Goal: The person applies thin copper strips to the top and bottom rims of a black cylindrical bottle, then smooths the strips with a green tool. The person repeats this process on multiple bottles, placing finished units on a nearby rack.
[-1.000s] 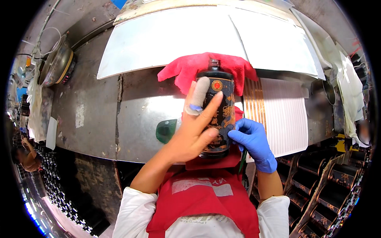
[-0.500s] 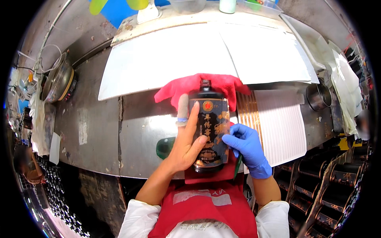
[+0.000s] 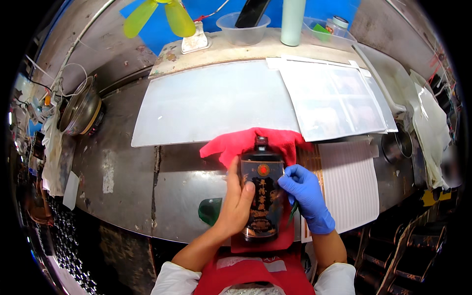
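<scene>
A black bottle (image 3: 262, 196) with a dark, gold-patterned label and a round red-gold emblem lies on a red cloth (image 3: 223, 143), its neck pointing away from me. My left hand (image 3: 237, 206) is bare and closed around the bottle's left side, thumb on the front. At the right edge of the label, my blue-gloved right hand (image 3: 306, 194) pinches with thumb and forefinger; what lies between those fingertips is too small to tell. A slim green pointed tool (image 3: 294, 210) sticks out below its curled fingers. Left of the bottle, a dark green translucent piece (image 3: 210, 211) rests on the metal table (image 3: 182, 182).
White boards (image 3: 211, 98) and clear-covered sheets (image 3: 334, 98) lie beyond the cloth. Striped label sheets (image 3: 349, 182) are at right, near a metal cup (image 3: 397, 145). A metal pan (image 3: 81, 110) stands left. A fan (image 3: 162, 17), plastic bowl (image 3: 243, 29) and pale green tumbler (image 3: 293, 22) stand at the back.
My view has tilted up, so everything sits lower in it. The left fingers have moved from flat across the label to around the bottle's side. The right hand has shifted up along the label edge.
</scene>
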The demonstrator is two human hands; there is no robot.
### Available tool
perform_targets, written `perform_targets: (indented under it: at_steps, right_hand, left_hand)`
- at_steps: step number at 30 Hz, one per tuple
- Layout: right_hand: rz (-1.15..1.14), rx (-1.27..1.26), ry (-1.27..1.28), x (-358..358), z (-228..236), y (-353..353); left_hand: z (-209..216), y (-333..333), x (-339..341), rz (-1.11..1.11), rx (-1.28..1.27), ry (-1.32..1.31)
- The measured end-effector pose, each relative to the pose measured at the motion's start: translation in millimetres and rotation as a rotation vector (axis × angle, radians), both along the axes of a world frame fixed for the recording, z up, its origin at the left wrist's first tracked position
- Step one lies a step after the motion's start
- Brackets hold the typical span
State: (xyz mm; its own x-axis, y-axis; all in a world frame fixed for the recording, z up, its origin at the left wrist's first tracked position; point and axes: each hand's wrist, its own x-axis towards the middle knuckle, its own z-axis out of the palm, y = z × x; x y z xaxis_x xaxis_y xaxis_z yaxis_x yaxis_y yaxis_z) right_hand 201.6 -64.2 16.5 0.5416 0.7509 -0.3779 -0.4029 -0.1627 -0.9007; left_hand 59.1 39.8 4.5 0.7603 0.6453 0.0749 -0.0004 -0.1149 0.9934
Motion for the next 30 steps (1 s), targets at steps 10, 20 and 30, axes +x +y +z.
perform_targets:
  at_steps: [10, 20, 30]
  right_hand:
    - [0.0, -0.042, 0.103, 5.8, -4.4, 2.4]
    - [-0.014, -0.05, 0.113, 7.7, -6.9, 2.5]
    - [0.006, -0.084, 0.142, 8.0, -1.4, 5.1]
  left_hand:
    - [8.5, 3.2, -7.9, -0.15, -0.072, 0.021]
    - [-0.1, 1.5, -15.5, -0.168, 0.059, 0.089]
    - [13.6, 2.8, -15.5, -0.18, 0.142, 0.172]
